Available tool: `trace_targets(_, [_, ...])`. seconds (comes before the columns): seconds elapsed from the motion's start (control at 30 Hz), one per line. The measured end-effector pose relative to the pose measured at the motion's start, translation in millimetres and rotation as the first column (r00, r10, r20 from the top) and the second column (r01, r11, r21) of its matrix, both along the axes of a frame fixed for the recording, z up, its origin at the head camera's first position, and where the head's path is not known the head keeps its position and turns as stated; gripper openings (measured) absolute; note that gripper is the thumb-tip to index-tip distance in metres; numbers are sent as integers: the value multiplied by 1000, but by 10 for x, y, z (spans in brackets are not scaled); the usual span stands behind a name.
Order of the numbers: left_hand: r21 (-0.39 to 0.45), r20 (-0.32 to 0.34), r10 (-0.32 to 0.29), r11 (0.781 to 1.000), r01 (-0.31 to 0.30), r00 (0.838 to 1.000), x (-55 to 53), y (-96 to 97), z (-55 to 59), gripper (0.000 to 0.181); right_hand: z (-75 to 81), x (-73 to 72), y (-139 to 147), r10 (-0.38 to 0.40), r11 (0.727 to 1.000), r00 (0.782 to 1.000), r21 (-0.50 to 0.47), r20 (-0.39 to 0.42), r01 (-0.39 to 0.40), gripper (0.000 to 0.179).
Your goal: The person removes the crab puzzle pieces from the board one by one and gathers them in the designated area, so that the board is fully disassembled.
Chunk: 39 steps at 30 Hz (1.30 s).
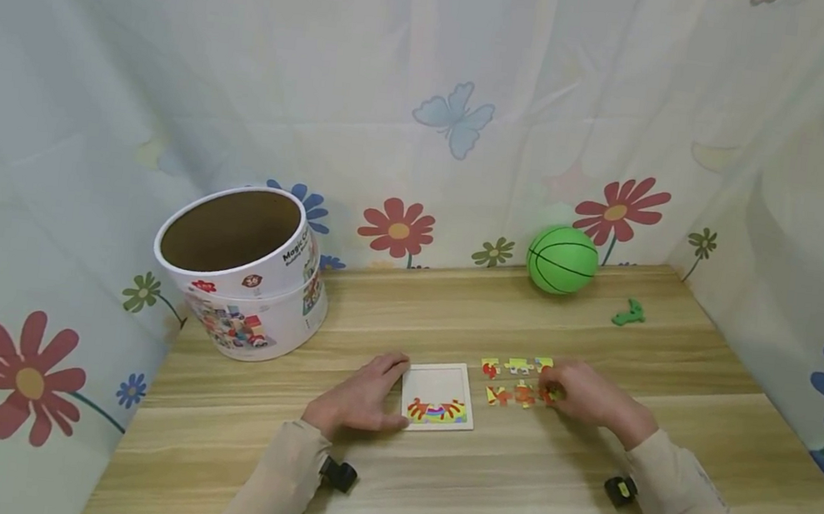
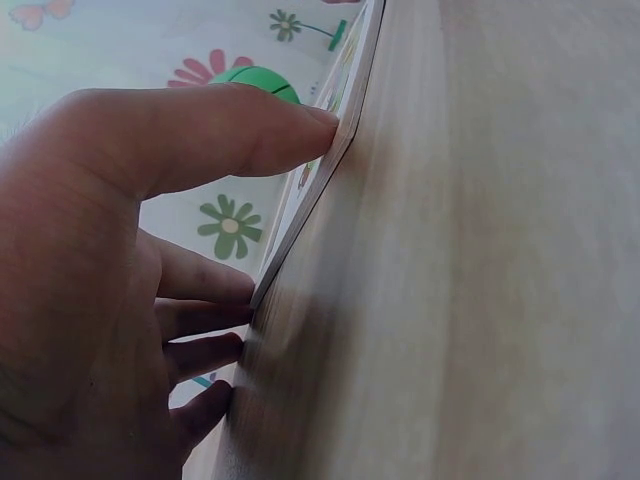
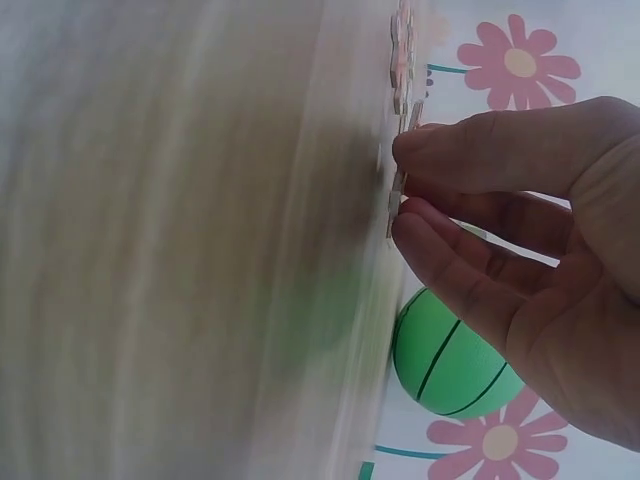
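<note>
A square puzzle board (image 1: 437,380) lies on the table, its lower part filled with red, yellow and purple pieces. My left hand (image 1: 356,393) rests against its left side. In the left wrist view, the thumb (image 2: 270,132) touches a corner of the board and the other fingers reach along the edge. To the right of the board, loose jigsaw pieces (image 1: 524,395) lie in two rows. At the right end of these rows, my right hand (image 1: 593,397) pinches a puzzle piece (image 3: 396,190) between thumb and fingers, close to the tabletop. The fingers partly hide that piece.
A large white printed bucket (image 1: 254,320) stands open-topped at the back left. Against the flowered curtain at the back right sits a green ball (image 1: 562,260). A small green object (image 1: 630,313) lies in front of it. Curtains border the wooden table (image 1: 492,500).
</note>
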<state>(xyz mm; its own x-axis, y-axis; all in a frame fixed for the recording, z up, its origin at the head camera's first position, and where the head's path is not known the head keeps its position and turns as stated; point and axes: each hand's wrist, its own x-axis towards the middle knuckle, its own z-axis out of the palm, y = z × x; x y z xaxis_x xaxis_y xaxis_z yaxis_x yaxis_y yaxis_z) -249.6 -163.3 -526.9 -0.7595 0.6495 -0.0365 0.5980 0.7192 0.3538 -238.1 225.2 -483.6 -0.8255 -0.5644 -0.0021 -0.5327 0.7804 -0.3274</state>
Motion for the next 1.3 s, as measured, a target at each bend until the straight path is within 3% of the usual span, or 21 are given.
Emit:
trace_targets(0.27, [3, -4, -2, 1000, 2, 1000, -11, -2, -20, 92, -33, 22, 2, 14, 1000, 999, 25, -38, -13, 18])
trace_targets(0.9, [-2, 7, 8, 1000, -8, 1000, -1, -4, -18, 92, -7, 35, -7, 43, 996, 998, 81, -39, -39, 20])
trace_targets(1.3, [1, 2, -2, 1000, 2, 1000, -19, -12, -50, 93, -58, 21, 33, 51, 998, 996, 41, -69, -49, 22])
